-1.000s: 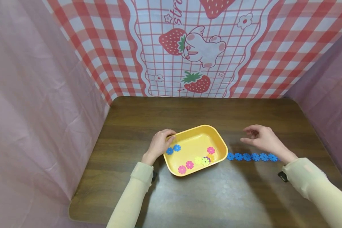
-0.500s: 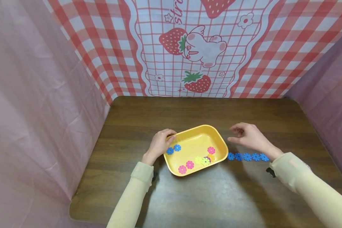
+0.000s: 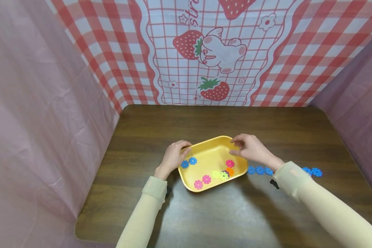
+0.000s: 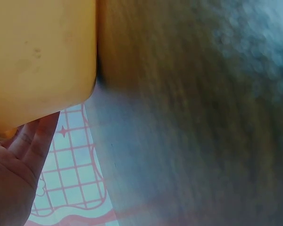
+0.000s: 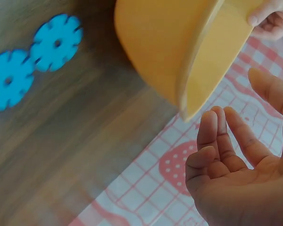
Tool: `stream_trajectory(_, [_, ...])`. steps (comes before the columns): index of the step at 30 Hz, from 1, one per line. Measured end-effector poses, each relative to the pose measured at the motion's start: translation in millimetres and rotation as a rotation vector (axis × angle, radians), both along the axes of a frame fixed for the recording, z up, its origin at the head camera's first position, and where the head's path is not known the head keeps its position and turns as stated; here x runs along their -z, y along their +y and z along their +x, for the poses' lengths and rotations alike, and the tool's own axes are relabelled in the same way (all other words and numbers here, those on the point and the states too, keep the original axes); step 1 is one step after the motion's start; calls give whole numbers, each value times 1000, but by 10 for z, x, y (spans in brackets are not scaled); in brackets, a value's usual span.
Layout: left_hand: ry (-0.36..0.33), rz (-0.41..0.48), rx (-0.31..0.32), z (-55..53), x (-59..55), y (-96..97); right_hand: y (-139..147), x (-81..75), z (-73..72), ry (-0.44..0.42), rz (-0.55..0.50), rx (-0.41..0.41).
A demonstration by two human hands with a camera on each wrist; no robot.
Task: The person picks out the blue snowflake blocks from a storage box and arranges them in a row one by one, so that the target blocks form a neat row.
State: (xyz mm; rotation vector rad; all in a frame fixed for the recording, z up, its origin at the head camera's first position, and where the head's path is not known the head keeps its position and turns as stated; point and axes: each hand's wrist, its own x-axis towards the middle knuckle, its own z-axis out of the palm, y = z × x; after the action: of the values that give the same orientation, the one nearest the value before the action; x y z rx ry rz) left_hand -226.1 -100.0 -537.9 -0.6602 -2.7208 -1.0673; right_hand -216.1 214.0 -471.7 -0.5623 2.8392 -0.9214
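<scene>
My left hand (image 3: 172, 157) grips the left end of a yellow plastic bin (image 3: 186, 185), thumb over the rim and fingers outside. From beneath, the left wrist view has its fingers against the bin's wall (image 4: 42, 56). Inside lie notched flower-shaped discs: two blue ones (image 3: 192, 161), several pink (image 3: 206, 179), and overlapping yellow (image 3: 215, 174) and orange (image 3: 230, 172) ones. Over the bin's right end hovers my right hand (image 3: 253, 151), fingers loosely bent, thumb apart, holding nothing; its palm (image 5: 245, 183) shows bare in the right wrist view.
A row of blue flower discs (image 3: 260, 170) stretches along the wooden table (image 3: 161, 124) rightward from the bin, partly hidden by my right forearm. A checked strawberry cloth (image 3: 136, 69) hangs behind; a pink curtain (image 3: 43, 103) borders the left side.
My right hand has travelled left, from above the table beside the blue row to over the bin's right end. The left hand and bin have stayed put.
</scene>
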Motion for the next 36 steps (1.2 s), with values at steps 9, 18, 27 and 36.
stream_trajectory(9, [11,-4,-2,6,-6,-2,-293,97,-47,8,-45,-40])
stream_trajectory(18, [3,-17,-6,-4,13,0,-618,252,-79,13,-67,-99])
stream_trajectory(27, [-13,-18,-4,-2,8,-3,-871,444,-69,-4,-6,-131])
stream_trajectory(36, [1,-13,0,4,4,1,-1116,562,-27,-28,11,-137])
